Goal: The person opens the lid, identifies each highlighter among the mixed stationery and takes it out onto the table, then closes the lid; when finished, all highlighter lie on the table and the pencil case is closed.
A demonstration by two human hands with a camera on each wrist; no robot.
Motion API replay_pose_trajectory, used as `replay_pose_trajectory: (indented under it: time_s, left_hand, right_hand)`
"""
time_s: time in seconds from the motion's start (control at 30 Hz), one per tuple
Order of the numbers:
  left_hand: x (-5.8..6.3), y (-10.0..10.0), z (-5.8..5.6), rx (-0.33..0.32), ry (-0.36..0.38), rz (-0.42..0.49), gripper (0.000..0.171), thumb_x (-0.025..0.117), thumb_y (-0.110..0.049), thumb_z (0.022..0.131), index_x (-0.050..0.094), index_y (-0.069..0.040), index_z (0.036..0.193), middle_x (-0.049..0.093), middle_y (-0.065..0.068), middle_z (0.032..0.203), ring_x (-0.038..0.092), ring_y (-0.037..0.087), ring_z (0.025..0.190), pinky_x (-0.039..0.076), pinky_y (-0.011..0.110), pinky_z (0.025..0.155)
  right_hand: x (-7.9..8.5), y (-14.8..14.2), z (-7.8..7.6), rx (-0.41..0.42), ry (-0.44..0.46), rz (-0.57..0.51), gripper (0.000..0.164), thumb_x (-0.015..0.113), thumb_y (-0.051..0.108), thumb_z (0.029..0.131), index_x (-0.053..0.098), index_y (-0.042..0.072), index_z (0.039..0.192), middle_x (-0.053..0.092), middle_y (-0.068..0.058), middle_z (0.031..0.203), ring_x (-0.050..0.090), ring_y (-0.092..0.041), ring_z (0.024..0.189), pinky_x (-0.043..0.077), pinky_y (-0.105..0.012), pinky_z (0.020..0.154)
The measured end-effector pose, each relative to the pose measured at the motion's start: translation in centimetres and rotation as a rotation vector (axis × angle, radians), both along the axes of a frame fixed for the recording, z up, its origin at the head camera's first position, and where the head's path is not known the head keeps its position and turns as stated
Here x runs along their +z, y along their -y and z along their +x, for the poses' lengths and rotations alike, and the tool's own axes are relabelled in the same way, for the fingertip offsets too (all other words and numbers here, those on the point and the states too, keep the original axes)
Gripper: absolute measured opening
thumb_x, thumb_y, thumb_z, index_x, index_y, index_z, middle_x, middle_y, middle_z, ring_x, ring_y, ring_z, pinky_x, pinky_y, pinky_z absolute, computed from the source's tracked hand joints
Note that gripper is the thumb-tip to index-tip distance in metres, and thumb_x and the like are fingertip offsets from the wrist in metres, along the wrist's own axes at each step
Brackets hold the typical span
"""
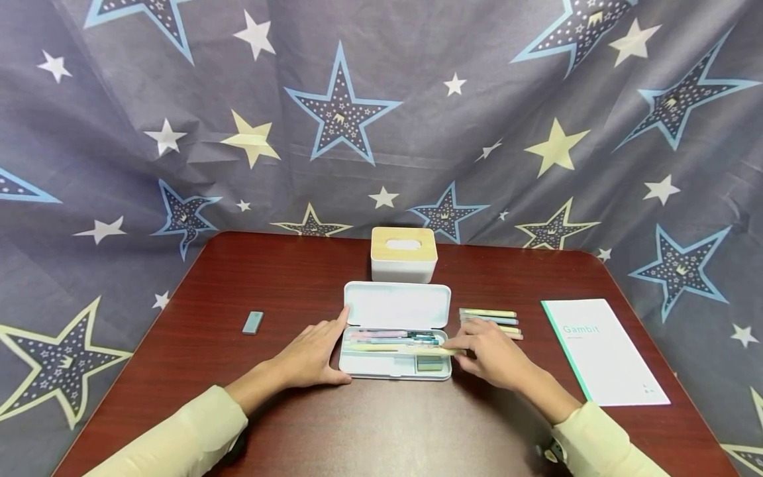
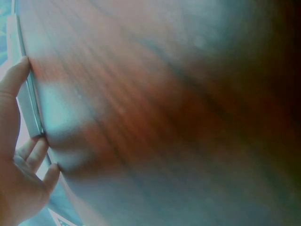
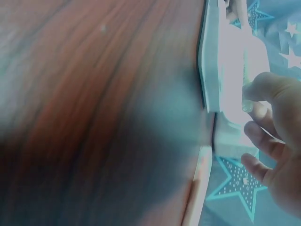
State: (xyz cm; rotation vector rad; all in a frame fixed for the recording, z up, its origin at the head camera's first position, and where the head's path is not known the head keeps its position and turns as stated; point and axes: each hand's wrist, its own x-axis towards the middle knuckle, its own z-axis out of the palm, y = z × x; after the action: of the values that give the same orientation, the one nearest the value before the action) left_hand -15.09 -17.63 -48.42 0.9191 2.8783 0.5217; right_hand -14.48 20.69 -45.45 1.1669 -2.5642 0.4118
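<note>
A white pencil case lies with its lid raised, holding several pens and a small greenish block in its front right compartment. My left hand rests along the case's left side, thumb by the front corner and index finger up by the lid; its fingers also touch the case edge in the left wrist view. Between thumb and fingers, my right hand pinches the right end of a pale yellow pen held lengthwise over the case. The right wrist view shows that pen too.
Several pens lie right of the case, partly behind my right hand. Farther right is a white notebook with a green spine. A tissue box stands behind the lid. On the left lies a small teal block.
</note>
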Motion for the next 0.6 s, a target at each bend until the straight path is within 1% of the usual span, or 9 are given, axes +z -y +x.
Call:
replay_pose_trajectory:
  time_s: [0.03, 0.2, 0.33, 0.47, 0.6]
  left_hand:
    - [0.0, 0.0, 0.0, 0.002, 0.005, -0.002, 0.13, 0.084, -0.058, 0.074, 0.008, -0.002, 0.164, 0.048, 0.014, 0.155, 0.054, 0.027, 0.129, 0.046, 0.049, 0.102]
    - [0.1, -0.1, 0.0, -0.001, -0.008, -0.001, 0.13, 0.085, -0.057, 0.074, 0.009, -0.001, 0.163, 0.05, 0.014, 0.153, 0.055, 0.026, 0.127, 0.046, 0.049, 0.101]
    - [0.1, -0.1, 0.0, 0.0, -0.011, 0.001, 0.129, 0.085, -0.056, 0.074, 0.009, -0.001, 0.163, 0.052, 0.014, 0.151, 0.056, 0.027, 0.127, 0.047, 0.049, 0.101]
    - [0.1, -0.2, 0.0, 0.001, -0.007, 0.002, 0.129, 0.085, -0.056, 0.074, 0.009, -0.001, 0.163, 0.052, 0.015, 0.151, 0.056, 0.027, 0.127, 0.047, 0.05, 0.1]
    - [0.1, -0.1, 0.0, 0.001, -0.007, 0.003, 0.129, 0.085, -0.056, 0.074, 0.009, -0.001, 0.163, 0.052, 0.014, 0.151, 0.056, 0.026, 0.126, 0.047, 0.049, 0.1]
  right_hand:
    - [0.0, -0.3, 0.0, -0.005, -0.001, -0.004, 0.026, 0.08, 0.009, 0.078, 0.081, 0.022, 0.1, 0.065, 0.01, 0.083, 0.056, -0.008, 0.079, 0.048, -0.035, 0.074]
    - [0.2, -1.8, -0.1, -0.029, -0.012, -0.022, 0.027, 0.082, 0.009, 0.075, 0.081, 0.022, 0.099, 0.07, 0.009, 0.088, 0.062, -0.011, 0.082, 0.051, -0.033, 0.074]
    - [0.4, -3.0, -0.1, -0.061, -0.027, -0.025, 0.03, 0.083, 0.009, 0.073, 0.081, 0.021, 0.1, 0.071, 0.008, 0.088, 0.063, -0.013, 0.084, 0.049, -0.036, 0.073]
    - [0.7, -4.0, 0.0, -0.105, -0.01, -0.016, 0.032, 0.082, 0.009, 0.074, 0.081, 0.02, 0.104, 0.07, 0.007, 0.089, 0.063, -0.016, 0.086, 0.045, -0.039, 0.073]
    - [0.8, -4.9, 0.1, -0.119, 0.001, -0.014, 0.034, 0.081, 0.007, 0.075, 0.081, 0.02, 0.106, 0.068, 0.007, 0.089, 0.062, -0.016, 0.088, 0.044, -0.039, 0.073]
